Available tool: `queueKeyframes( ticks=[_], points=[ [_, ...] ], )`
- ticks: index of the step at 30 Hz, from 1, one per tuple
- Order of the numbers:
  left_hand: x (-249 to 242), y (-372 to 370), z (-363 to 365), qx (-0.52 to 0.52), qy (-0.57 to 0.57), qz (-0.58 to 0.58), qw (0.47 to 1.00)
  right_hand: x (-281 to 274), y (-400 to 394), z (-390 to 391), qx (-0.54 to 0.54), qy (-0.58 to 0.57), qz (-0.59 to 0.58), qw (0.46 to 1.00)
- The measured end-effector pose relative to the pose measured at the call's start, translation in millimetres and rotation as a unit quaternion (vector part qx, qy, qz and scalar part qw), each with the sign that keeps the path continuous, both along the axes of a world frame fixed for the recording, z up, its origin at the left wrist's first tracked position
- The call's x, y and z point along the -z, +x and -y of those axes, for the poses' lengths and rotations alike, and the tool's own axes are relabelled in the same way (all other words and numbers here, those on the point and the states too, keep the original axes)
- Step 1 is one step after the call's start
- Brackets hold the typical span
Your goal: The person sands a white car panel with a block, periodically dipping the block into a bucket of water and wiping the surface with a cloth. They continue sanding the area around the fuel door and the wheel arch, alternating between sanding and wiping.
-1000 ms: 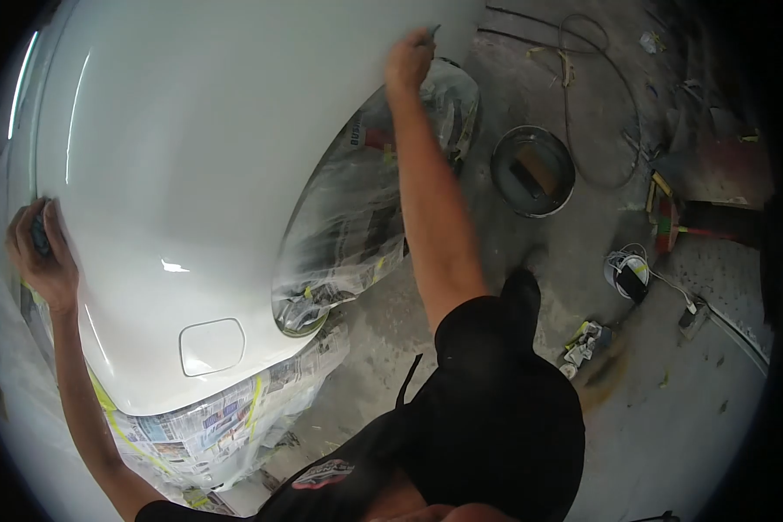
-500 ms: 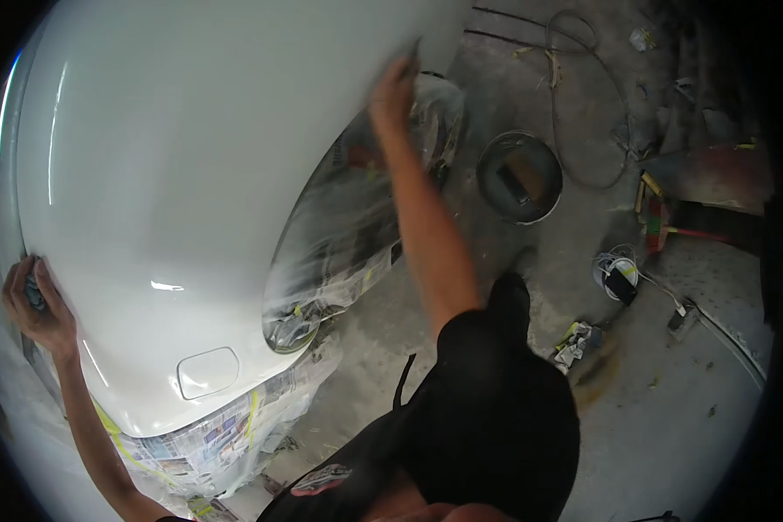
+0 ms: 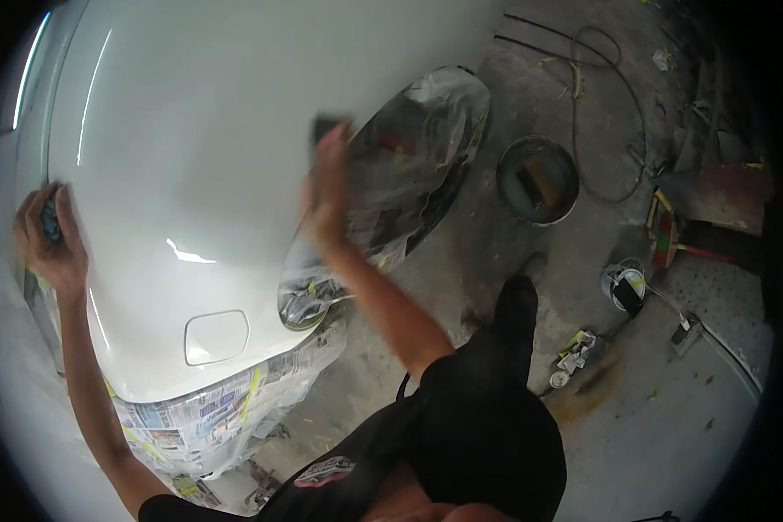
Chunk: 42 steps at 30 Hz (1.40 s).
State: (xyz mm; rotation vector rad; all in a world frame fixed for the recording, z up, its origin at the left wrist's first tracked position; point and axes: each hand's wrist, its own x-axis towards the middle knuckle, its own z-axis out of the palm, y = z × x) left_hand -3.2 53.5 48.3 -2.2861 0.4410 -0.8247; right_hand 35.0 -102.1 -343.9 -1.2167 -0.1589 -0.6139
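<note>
A glossy white car body panel [image 3: 183, 165] with a small square cap outline near its lower edge fills the left half of the view. My left hand [image 3: 54, 239] rests at the panel's left edge, its fingers curled round a crumpled blue-grey cloth [image 3: 50, 219]. My right hand [image 3: 326, 187], smeared by motion, is over the panel beside the plastic-covered oval opening [image 3: 409, 148]. A dark flat pad [image 3: 329, 129] shows at its fingertips.
Newspaper masking [image 3: 217, 409] with yellow tape hangs below the panel. On the concrete floor stand a black bucket [image 3: 538, 148] holding a brown block and a white tub [image 3: 618, 291]. A hose [image 3: 642, 148] loops behind them, and crumpled litter [image 3: 576, 352] lies near my leg.
My right hand has swept from the panel's upper right edge down and left with the dark pad. My left hand stays at the left edge; the whole view has shifted slightly.
</note>
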Motion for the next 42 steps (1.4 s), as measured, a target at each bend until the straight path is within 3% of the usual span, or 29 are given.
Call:
queueKeyframes(
  ticks=[1, 2, 3, 5, 6, 8, 11, 14, 15, 18, 20, 25, 26, 27, 30, 32, 35, 37, 38, 39, 42],
  points=[
    [1, 0, 3, 0.0, 0.0, 0.0, 1.0, -8, -51, -26, -0.031, 0.02, 0.02, 0.999],
    [1, -1, 4, 0.0, 0.0, 0.001, 1.0, -8, -85, -30, -0.083, -0.049, 0.006, 0.995],
    [-1, 0, 4, -0.005, 0.006, -0.005, 1.0, -5, -80, -28, -0.069, -0.051, 0.011, 0.996],
    [-5, 2, 1, 0.01, 0.037, -0.003, 0.999, 15, -33, -12, -0.043, -0.054, 0.019, 0.997],
    [-6, 2, -2, 0.014, 0.053, -0.004, 0.999, 11, 17, 10, 0.055, -0.086, 0.0, 0.995],
    [-2, 4, 1, 0.025, 0.03, 0.002, 0.999, 14, 97, 44, 0.062, 0.076, -0.151, 0.984],
    [2, 2, 11, 0.042, 0.042, 0.01, 0.998, -2, 61, 29, 0.091, -0.006, -0.078, 0.993],
    [-4, 3, 9, 0.055, 0.06, 0.005, 0.997, -14, -95, -33, -0.056, -0.038, 0.039, 0.997],
    [-3, 3, 8, 0.049, 0.061, 0.004, 0.997, 11, -137, -59, -0.092, -0.135, 0.072, 0.984],
    [-2, 4, 4, 0.033, 0.055, 0.011, 0.998, 8, -77, -26, -0.046, -0.132, 0.076, 0.987],
    [1, 4, 7, 0.04, 0.051, 0.006, 0.998, -12, 11, 9, 0.011, -0.019, -0.008, 1.0],
    [-2, 5, 5, 0.039, 0.057, 0.01, 0.998, -8, -47, -27, -0.052, 0.023, 0.001, 0.998],
    [-2, 5, 6, 0.038, 0.055, 0.017, 0.998, -7, -94, -33, -0.043, -0.059, 0.04, 0.997],
    [-3, 6, 10, 0.035, 0.059, 0.018, 0.997, 42, -150, -59, -0.119, -0.181, 0.064, 0.974],
    [0, 3, 1, 0.024, 0.06, 0.009, 0.998, 14, -50, -18, -0.013, -0.094, -0.055, 0.994],
    [-3, 3, -1, 0.027, 0.049, 0.0, 0.998, -4, 37, 30, -0.01, 0.119, -0.137, 0.983],
    [-6, 0, -12, -0.014, 0.082, 0.015, 0.996, -1, 26, 9, 0.077, 0.005, -0.115, 0.99],
    [-4, 1, -6, -0.015, 0.091, 0.026, 0.995, -6, -61, -17, -0.08, 0.091, -0.121, 0.985],
    [-1, 1, -1, -0.004, 0.088, 0.029, 0.996, 8, -100, -33, -0.048, -0.105, -0.076, 0.99],
    [0, 3, 4, 0.009, 0.082, 0.033, 0.996, 13, -127, -42, -0.091, -0.095, -0.066, 0.989],
    [1, 3, -1, 0.031, 0.014, 0.006, 0.999, 11, -42, -15, 0.003, -0.051, -0.087, 0.995]
  ],
)
